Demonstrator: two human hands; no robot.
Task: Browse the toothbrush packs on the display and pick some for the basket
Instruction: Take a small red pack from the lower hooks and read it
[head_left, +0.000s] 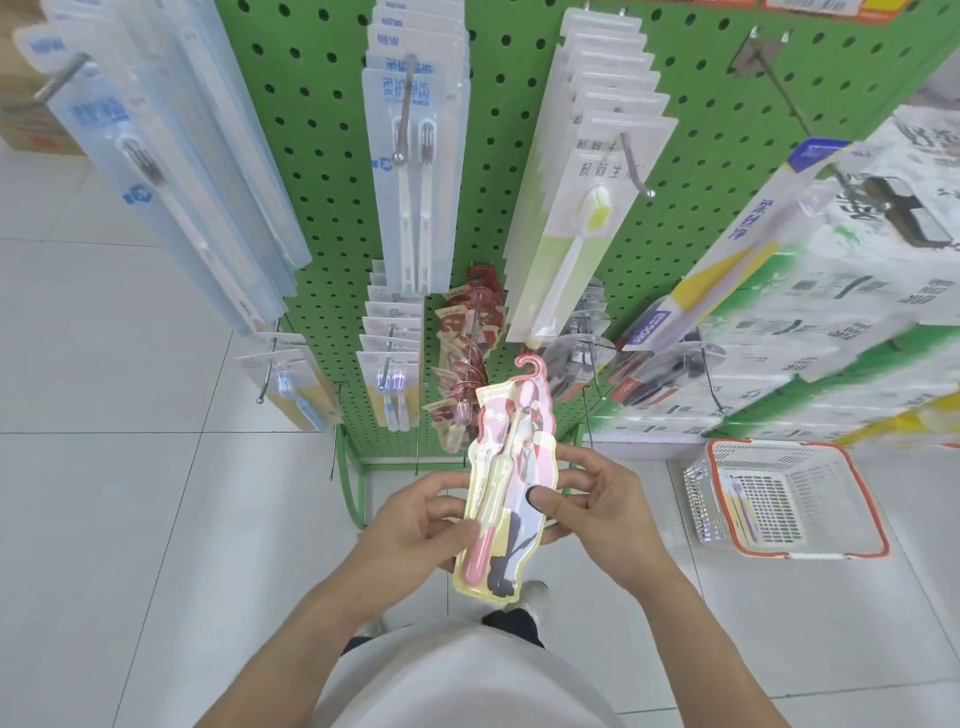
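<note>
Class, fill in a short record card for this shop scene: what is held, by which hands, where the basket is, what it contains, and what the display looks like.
Held item: pink toothbrush pack, off the display
Left hand: grips the pack's lower left edge
Right hand: thumb pressed on the pack's front
Basket: on the floor, to the person's right
Basket contents: one pack
Display: green pegboard with packs hanging on hooks

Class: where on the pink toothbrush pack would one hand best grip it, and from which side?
Pinch the pink toothbrush pack at mid-length, thumb on its front and fingers behind, coming from its right edge as the right hand does. It is long, flat and thin, so a middle grip likely balances it.
</note>
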